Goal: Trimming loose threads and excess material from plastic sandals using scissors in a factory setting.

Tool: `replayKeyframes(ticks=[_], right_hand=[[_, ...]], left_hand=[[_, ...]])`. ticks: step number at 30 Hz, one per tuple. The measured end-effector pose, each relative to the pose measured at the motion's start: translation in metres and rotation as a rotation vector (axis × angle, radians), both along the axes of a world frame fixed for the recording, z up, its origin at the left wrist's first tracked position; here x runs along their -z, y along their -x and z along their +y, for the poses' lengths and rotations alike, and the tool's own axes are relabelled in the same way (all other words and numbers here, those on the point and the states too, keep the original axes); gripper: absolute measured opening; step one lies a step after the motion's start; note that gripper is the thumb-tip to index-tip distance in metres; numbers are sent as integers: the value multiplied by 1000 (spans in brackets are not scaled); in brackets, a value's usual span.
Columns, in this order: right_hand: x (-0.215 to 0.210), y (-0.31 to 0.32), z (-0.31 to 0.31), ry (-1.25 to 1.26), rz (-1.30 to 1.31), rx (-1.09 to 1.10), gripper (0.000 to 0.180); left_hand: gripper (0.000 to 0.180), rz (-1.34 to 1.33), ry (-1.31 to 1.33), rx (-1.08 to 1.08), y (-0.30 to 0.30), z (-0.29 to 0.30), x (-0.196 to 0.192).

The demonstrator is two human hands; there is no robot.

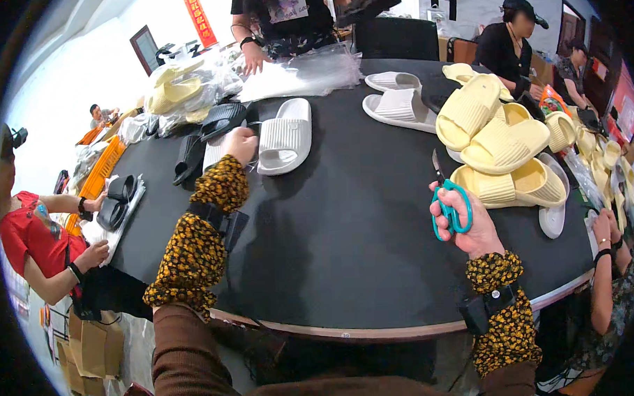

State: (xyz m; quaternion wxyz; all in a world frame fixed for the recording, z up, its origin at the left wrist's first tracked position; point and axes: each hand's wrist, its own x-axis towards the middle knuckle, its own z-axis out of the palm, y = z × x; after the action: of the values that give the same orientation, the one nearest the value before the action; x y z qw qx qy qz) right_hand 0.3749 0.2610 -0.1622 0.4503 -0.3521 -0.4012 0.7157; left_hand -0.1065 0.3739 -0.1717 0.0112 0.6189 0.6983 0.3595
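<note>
Black table: right hand holds scissors, apparently teal.

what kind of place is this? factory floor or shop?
Likely a footwear packing or finishing workshop. Piles of cream slide sandals and clear plastic bags cover a shared black table, several people work around it, and the right hand holds green scissors.

Four white ribbed foam slides on the black table: two beside the left hand, one just right of it, one under it; two well across. One pair of teal-handled scissors in the right hand. Just beyond them, roughly six cream-yellow foam slides heaped; the pile hides an exact count.
</note>
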Motion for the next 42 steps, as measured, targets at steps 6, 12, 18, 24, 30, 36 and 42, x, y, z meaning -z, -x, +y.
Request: replayKeyframes(ticks=[6, 12, 18, 24, 30, 36, 42], right_hand=[[1, -5, 2, -8, -30, 25, 26], [2, -8, 4, 22, -36, 14, 23], [-3, -5, -1, 5, -43, 17, 23], [-2, -8, -1, -5, -83, 5, 27], [2, -11, 1, -1, -10, -40, 25], [4, -9, 5, -48, -53, -40, 20], [9, -11, 1, -7, -124, -53, 30]], left_hand=[[25, 97, -99, -485, 64, -22, -14], [41, 250, 20, -370, 92, -12, -13], [42, 206, 188, -462, 117, -11, -9], [35, 276, 372, -552, 105, -1, -11], [21, -557, 258, -363, 102, 19, -63], [20, -892, 95, 157, -33, 73, -138], [12, -847, 69, 701, -208, 109, -190]])
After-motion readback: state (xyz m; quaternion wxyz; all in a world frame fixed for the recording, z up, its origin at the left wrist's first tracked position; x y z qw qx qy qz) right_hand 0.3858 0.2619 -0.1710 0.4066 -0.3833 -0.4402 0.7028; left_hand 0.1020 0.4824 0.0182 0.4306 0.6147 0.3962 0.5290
